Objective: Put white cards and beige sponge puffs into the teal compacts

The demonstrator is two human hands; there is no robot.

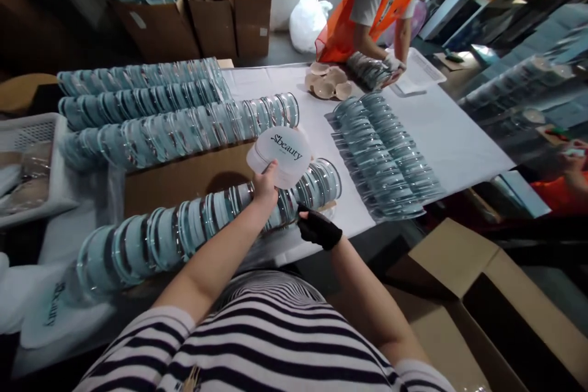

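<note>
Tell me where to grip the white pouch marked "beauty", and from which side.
Grip the white pouch at its lower near edge, coming from below on the person's side, as the left hand does. It stands tilted above the row of clear cases, printed face exposed, that edge free.

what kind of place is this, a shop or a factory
Most likely a packing workshop or small factory: long rows of identical round clear cases cover the table, cardboard boxes stand around it, and a co-worker in an orange vest sorts more cases.
</note>
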